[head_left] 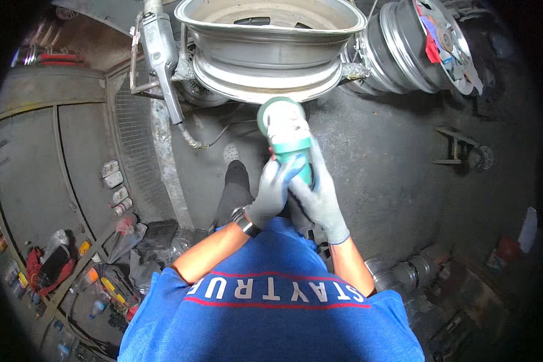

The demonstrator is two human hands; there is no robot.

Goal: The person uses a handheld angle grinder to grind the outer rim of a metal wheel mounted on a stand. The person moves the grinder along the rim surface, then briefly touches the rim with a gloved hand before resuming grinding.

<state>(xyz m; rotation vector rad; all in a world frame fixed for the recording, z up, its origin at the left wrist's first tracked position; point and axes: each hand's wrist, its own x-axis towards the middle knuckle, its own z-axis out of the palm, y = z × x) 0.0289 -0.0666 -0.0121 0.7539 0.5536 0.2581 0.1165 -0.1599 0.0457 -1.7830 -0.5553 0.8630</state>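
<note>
Both gloved hands hold a green angle grinder (292, 145) in front of me, its pale head pointing away. My left hand (273, 187), in a grey glove with blue on it, closes around the body's left side. On the right side and rear of the body, my right hand (321, 196) is wrapped in a matching glove. The round disc (263, 116) shows at the head's left edge, close to the lower lip of a silver wheel rim (268, 75). Whether disc and rim touch, I cannot tell.
More wheel rims (398, 45) stand at the right, with coloured cloths (434, 36) on one. A grey power tool (161, 54) hangs on a metal post at the left, its cable trailing down. A small metal stand (455, 148) is on the right floor. Bags and bottles clutter the lower left.
</note>
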